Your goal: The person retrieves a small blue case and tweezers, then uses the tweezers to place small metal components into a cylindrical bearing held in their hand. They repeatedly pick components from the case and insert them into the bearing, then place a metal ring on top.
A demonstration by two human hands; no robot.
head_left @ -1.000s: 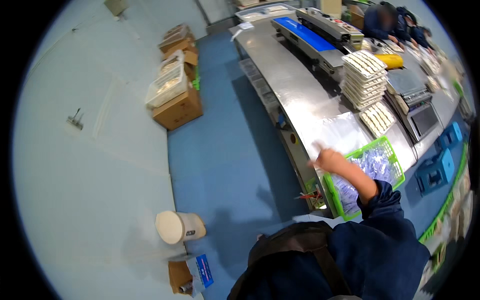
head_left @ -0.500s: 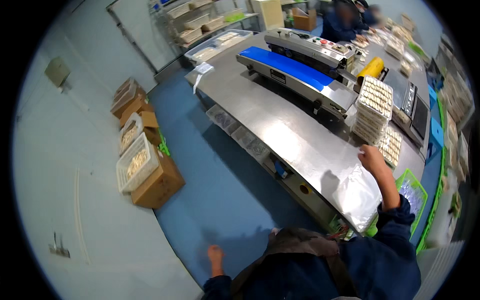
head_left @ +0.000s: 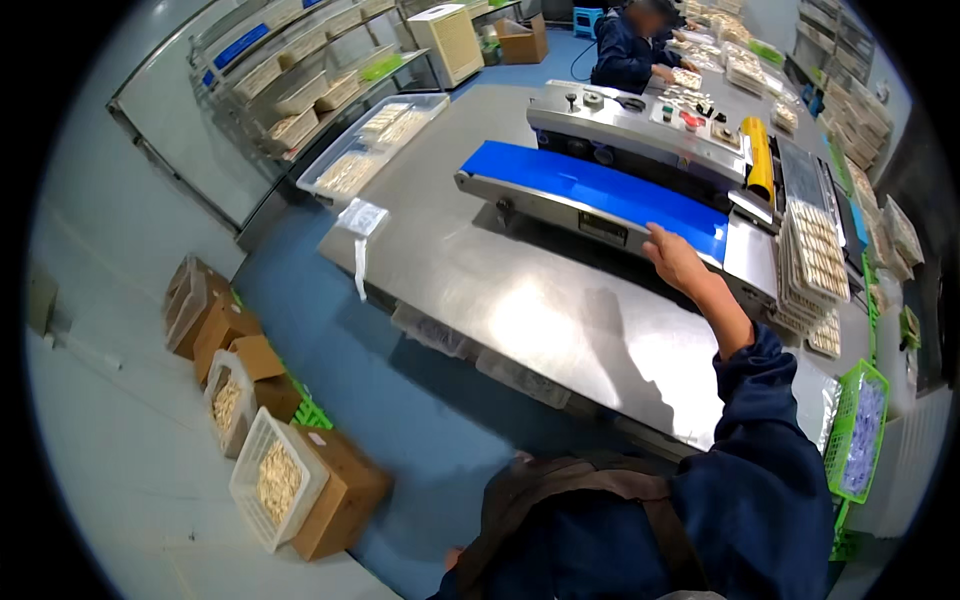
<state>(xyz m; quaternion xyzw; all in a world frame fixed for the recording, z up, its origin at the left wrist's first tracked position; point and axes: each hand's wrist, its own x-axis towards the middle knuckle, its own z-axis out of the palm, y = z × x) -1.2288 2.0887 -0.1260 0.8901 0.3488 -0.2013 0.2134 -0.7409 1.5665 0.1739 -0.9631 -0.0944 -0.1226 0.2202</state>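
Observation:
My right hand (head_left: 677,258) reaches over the front edge of a sealing machine's blue conveyor belt (head_left: 560,180). Its fingers are stretched out and nothing shows in them; whether they touch the belt I cannot tell. Behind the belt runs the machine's metal housing (head_left: 640,130), with knobs and a red button on top. To the right of this hand stands a stack of trays (head_left: 815,250) filled with rows of pale pieces. Only a small part of my left hand (head_left: 453,557) shows at the lower edge, low beside my body, with its fingers hidden.
A steel table (head_left: 450,270) carries the machine. A clear bin (head_left: 325,185) with filled packs sits at its far left. A green basket (head_left: 860,430) stands at the right. Cardboard boxes (head_left: 340,490) and crates line the left wall. A co-worker (head_left: 630,50) sits at the far end.
My right hand has moved from beside the tray stack, left and forward to the conveyor. My left hand has dropped toward the lower edge. The view has turned and shifted.

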